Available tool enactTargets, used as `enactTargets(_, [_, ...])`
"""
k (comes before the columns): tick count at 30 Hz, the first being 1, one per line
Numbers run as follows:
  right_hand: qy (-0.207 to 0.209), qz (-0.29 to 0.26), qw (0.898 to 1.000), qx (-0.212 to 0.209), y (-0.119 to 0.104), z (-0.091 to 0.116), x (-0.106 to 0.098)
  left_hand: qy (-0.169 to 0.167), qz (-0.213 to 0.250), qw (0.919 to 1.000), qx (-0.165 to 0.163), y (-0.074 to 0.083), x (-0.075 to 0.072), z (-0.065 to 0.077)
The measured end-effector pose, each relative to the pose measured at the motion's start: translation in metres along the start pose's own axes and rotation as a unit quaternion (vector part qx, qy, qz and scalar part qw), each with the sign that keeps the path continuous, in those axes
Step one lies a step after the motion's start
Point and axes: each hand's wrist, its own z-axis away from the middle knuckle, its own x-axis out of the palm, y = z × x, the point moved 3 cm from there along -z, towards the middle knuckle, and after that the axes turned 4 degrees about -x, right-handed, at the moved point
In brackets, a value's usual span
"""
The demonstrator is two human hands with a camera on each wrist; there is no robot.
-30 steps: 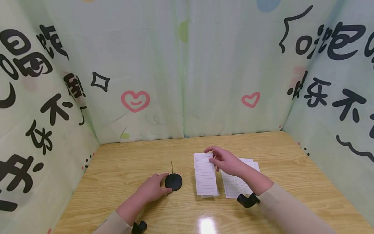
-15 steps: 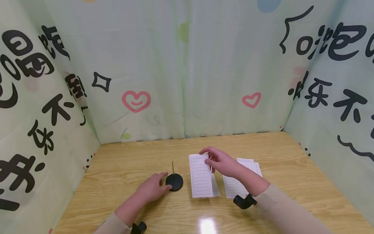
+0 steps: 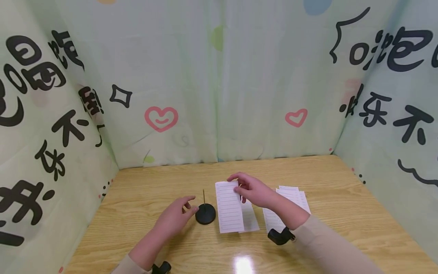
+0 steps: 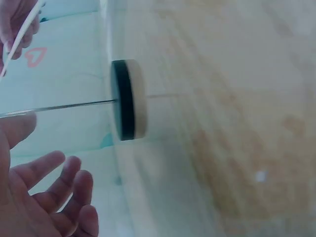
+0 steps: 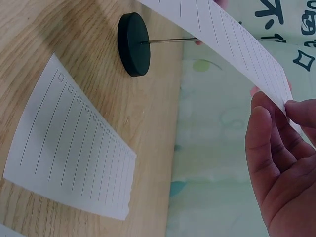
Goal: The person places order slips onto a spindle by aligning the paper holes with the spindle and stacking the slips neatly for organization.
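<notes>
A paper spike [image 3: 205,214], with a round black base and thin upright metal rod, stands on the wooden table. Just left of it is my left hand [image 3: 172,217], fingers loosely spread and holding nothing; in the left wrist view its thumb [image 4: 19,129] overlaps the rod. Between thumb and fingers, my right hand [image 3: 254,190] pinches the upper right edge of a lined paper slip [image 3: 228,209]. The slip hangs above the table right of the spike, tilted in the right wrist view. Beneath and right of it, another lined slip [image 5: 74,143] lies flat.
Several more lined slips [image 3: 289,196] lie overlapping on the table, partly behind my right forearm. Printed curtains [image 3: 253,76] enclose the back and both sides of the table [image 3: 137,190]. A black wrist-camera mount [image 3: 281,236] juts below my right wrist.
My right hand has carried the slip left toward the spike, uncovering more of the slip beneath. My left hand has come up off the spike's base, its fingers now beside the rod.
</notes>
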Motion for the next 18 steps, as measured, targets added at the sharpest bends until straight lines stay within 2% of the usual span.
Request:
enactTargets(8, [0.000,-0.012,1.000,-0.009,-0.007,-0.009,0.009,0.066,0.044,0.9968,0.001,0.011,-0.018,0.000])
enactTargets(18, [-0.009,-0.020,1.000,-0.014,-0.012,-0.021,0.021,0.090,0.116,0.9893,-0.002,0.025,-0.022,-0.002])
